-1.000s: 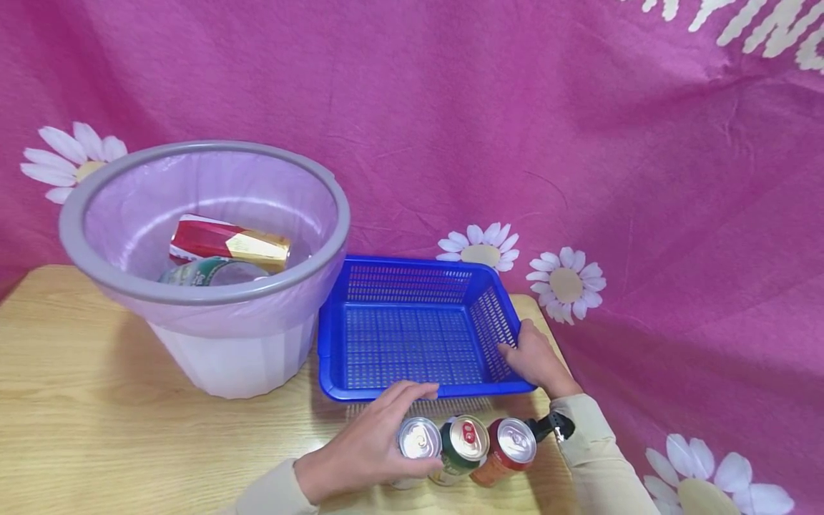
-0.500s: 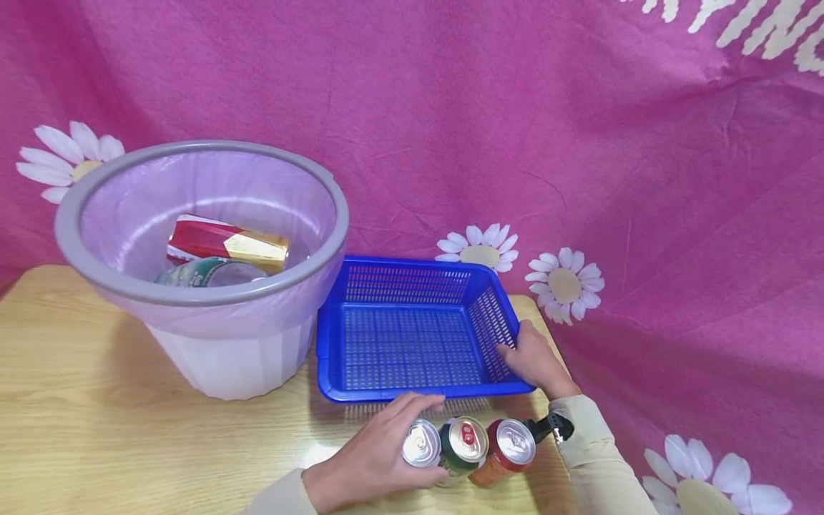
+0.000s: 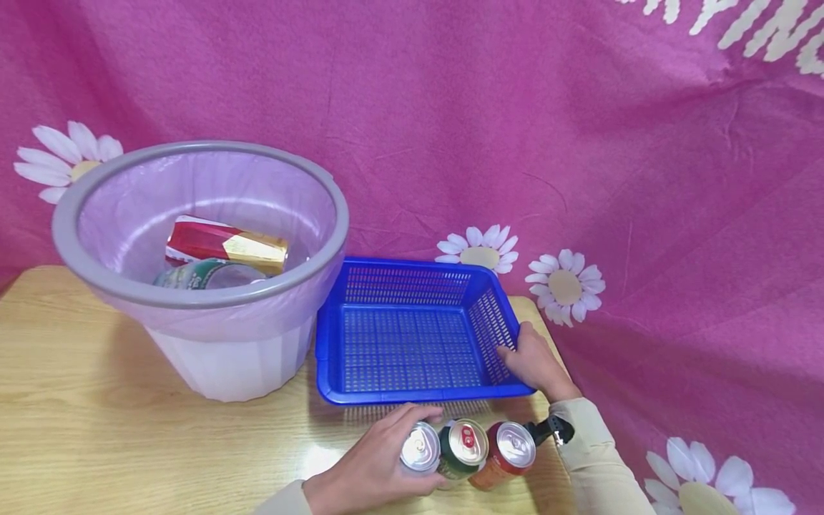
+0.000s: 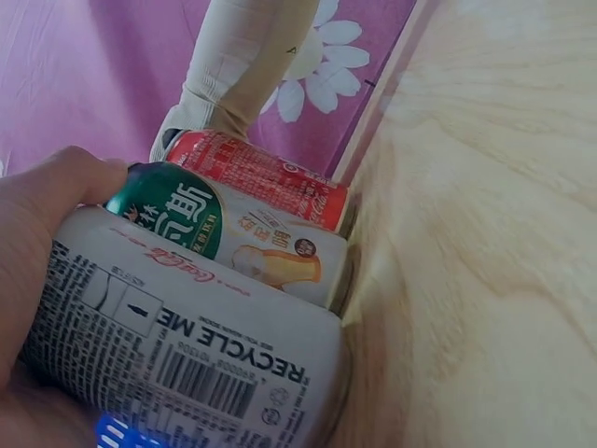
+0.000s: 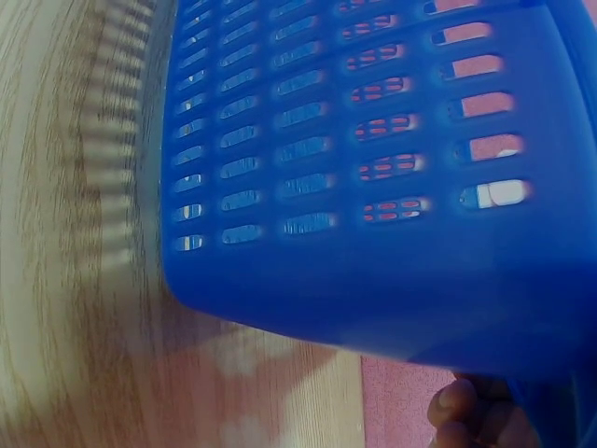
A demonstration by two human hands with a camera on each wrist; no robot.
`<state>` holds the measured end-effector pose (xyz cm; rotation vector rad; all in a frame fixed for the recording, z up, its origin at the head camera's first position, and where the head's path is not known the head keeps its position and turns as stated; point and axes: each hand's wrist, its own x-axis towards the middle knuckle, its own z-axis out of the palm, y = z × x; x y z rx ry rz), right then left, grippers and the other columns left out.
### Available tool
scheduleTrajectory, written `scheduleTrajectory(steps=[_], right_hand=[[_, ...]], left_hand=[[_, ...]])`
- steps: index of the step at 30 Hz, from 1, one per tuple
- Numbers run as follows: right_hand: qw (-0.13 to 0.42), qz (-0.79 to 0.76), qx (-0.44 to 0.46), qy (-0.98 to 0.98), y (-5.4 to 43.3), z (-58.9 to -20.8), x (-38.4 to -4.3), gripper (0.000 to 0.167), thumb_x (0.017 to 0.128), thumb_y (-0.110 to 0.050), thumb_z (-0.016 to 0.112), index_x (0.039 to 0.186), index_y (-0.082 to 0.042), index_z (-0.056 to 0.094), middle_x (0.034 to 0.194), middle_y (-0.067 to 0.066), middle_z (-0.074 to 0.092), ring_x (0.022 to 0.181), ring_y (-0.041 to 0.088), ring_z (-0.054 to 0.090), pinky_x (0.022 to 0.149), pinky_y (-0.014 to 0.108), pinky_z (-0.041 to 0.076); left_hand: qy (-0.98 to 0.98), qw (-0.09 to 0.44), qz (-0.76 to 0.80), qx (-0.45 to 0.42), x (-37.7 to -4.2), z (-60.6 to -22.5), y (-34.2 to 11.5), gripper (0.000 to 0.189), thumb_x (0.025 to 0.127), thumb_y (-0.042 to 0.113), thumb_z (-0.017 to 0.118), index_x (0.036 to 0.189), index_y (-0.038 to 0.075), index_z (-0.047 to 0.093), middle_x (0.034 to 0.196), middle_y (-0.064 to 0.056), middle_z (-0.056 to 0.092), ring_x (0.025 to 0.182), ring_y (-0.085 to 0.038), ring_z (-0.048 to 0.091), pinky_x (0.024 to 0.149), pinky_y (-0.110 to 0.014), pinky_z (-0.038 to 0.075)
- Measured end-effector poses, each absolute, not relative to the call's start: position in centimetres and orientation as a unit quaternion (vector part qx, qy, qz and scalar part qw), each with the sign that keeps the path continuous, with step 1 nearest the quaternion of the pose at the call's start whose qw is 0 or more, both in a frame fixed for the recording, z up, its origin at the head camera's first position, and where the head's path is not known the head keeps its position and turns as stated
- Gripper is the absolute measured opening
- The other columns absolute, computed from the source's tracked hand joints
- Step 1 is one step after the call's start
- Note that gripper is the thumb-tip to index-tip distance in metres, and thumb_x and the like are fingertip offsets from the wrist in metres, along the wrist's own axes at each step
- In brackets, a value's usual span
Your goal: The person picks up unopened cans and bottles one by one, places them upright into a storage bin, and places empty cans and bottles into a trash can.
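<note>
Listener: Progress first: which step does this appear to be?

Describer: Seemingly the grasp. The person's left hand (image 3: 370, 465) is curled round a white Coca-Cola can (image 3: 420, 445), upright at the left end of a row of three, just in front of a blue plastic basket (image 3: 418, 396). The right hand (image 3: 533, 363) grips the basket's right-hand rim, thumb on the inner side. Whether the white can's base bears fully on the tabletop (image 3: 77, 400) cannot be told.

Listener: What would the next move call for?

Describer: By judgement, a straight lift with a firm but gentle squeeze, sparing the thin metal and leaving the neighbouring green-and-white drink can (image 3: 468, 442) standing, since a fingertip reaches close to it. A steady basket would help.

Listener: And materials, textures, shapes?

Describer: Three cylinders with shiny lids; the middle one has a red tab, and the last is a red Coca-Cola can (image 3: 515, 445). The basket is a shallow, flared rectangle, pierced by rows of slots that cast striped shadows on pale wood grain. To its left, a round, tapering white bin (image 3: 232, 368) wears a glossy lilac liner (image 3: 257, 320) under a thick grey rim; inside lie a red-and-gold can (image 3: 225, 242) and a green-labelled bottle (image 3: 209, 275). Behind hangs soft, creased magenta cloth (image 3: 412, 107) printed with daisies.
</note>
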<state>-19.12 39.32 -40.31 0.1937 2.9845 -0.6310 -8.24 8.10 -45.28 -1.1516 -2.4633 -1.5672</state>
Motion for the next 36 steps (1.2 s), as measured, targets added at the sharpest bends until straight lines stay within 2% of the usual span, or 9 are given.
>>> scheduleTrajectory(steps=[8,15,21,27,36], right_hand=[[0.043,-0.203,0.061,0.976,39.4,-40.4,-19.1,0.051,0.098,-0.023,0.06,0.129,0.012,0.04,0.113,0.032,0.063,0.097,0.04,0.069,0.09,0.058,0.06],[0.046,-0.2,0.064,0.977,39.3,-40.3,-19.2,0.053,0.099,-0.023,0.06,0.132,0.012,0.039,0.116,0.032,0.062,0.102,0.041,0.068,0.094,0.06,0.059],[0.056,-0.202,0.073,0.975,39.3,-40.2,-19.2,0.055,0.099,-0.024,0.059,0.135,0.012,0.037,0.12,0.033,0.061,0.105,0.042,0.067,0.097,0.061,0.058],[0.062,-0.205,0.076,0.974,39.3,-40.4,-19.2,0.056,0.1,-0.024,0.059,0.137,0.012,0.036,0.122,0.032,0.06,0.107,0.042,0.067,0.098,0.062,0.057],[0.06,-0.206,0.076,0.974,39.3,-40.5,-19.2,0.054,0.1,-0.024,0.059,0.134,0.011,0.038,0.119,0.031,0.061,0.105,0.04,0.067,0.097,0.061,0.058]], left_hand=[[-0.764,-0.011,-0.533,-0.364,-8.3,-46.0,8.0,0.069,0.081,0.044,0.087,0.135,0.015,0.057,0.127,-0.001,0.068,0.113,-0.007,0.064,0.096,-0.029,0.059],[-0.734,0.01,-0.569,-0.371,-8.3,-46.4,8.2,0.066,0.077,0.033,0.092,0.129,0.012,0.058,0.116,0.003,0.07,0.104,-0.003,0.065,0.09,-0.027,0.06],[-0.721,-0.008,-0.596,-0.352,-8.3,-46.9,8.2,0.066,0.074,0.026,0.093,0.128,0.013,0.059,0.116,0.004,0.071,0.104,-0.003,0.065,0.092,-0.025,0.059],[-0.709,-0.026,-0.613,-0.348,-8.3,-47.4,8.3,0.064,0.075,0.027,0.092,0.128,0.014,0.059,0.115,0.004,0.07,0.104,-0.002,0.065,0.092,-0.024,0.058],[-0.702,-0.013,-0.617,-0.356,-8.3,-48.0,8.4,0.065,0.073,0.016,0.091,0.129,0.011,0.057,0.119,0.0,0.07,0.109,-0.004,0.066,0.097,-0.026,0.058]])
